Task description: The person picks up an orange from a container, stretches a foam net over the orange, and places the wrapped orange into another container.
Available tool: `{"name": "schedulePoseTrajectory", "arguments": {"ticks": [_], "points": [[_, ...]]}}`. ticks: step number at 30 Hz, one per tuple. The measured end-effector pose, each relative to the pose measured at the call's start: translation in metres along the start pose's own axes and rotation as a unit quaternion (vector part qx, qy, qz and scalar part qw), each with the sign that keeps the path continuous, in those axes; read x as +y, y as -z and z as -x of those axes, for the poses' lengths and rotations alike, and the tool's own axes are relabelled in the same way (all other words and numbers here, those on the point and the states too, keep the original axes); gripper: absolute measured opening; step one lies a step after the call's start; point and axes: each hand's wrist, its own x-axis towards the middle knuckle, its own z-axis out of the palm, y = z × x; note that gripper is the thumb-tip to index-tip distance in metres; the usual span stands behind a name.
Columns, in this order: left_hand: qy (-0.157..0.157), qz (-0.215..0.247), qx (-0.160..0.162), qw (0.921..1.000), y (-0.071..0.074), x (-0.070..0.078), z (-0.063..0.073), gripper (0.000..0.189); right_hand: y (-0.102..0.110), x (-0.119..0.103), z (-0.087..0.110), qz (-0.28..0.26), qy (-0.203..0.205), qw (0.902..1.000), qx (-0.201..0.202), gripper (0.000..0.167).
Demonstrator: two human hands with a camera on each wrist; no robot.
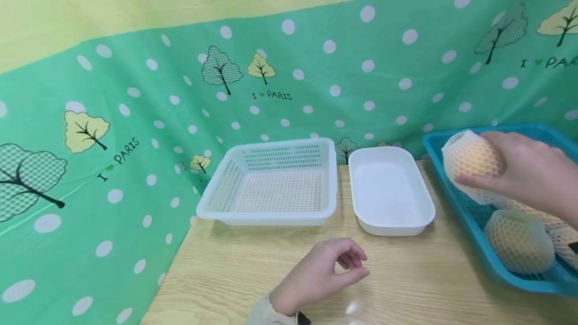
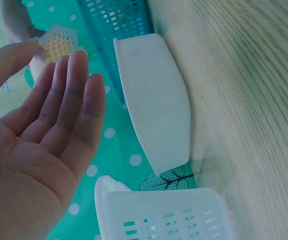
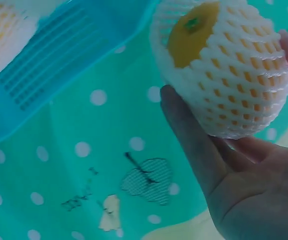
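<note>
My right hand (image 1: 533,169) grips an orange (image 1: 469,162) in a white foam net, held up over the left side of a blue basket (image 1: 459,209). In the right wrist view the net's open end bares the orange's skin and green stem spot, with thumb and fingers on opposite sides of the net. Several more foam-netted fruits (image 1: 519,242) lie in the blue basket, partly hidden behind the right forearm. Holding nothing, my left hand (image 1: 320,272) hovers above the table with loosely bent fingers, in front of a white tray and a white basket.
The white perforated basket (image 1: 266,216) stands at the left on the wooden table (image 1: 217,275), with nothing inside. Between it and the blue basket sits the smooth white tray (image 1: 390,227), also bare inside. A green dotted cloth (image 1: 316,69) hangs close behind them.
</note>
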Motion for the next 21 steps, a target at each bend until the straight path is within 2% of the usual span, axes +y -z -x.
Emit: {"name": "schedulePoseTrajectory", "arguments": {"ticks": [6, 9, 14, 21], "points": [[0.01, -0.013, -0.025, 0.9996, -0.002, -0.002, 0.001, 0.013, -0.015, 0.031, -0.012, 0.009, -0.06, 0.9975, -0.035, 0.106], [0.013, -0.024, -0.031, 0.9991, -0.004, -0.002, 0.0, 0.015, -0.023, 0.042, -0.017, 0.008, -0.067, 0.9957, -0.064, 0.105], [0.019, -0.037, -0.038, 0.9984, -0.005, -0.002, -0.001, 0.016, -0.032, 0.047, -0.027, 0.006, -0.064, 0.9931, -0.098, 0.105], [0.014, -0.044, -0.045, 0.9979, -0.008, -0.003, -0.003, 0.017, -0.041, 0.051, -0.036, 0.007, -0.097, 0.9868, -0.13, 0.111]]}}
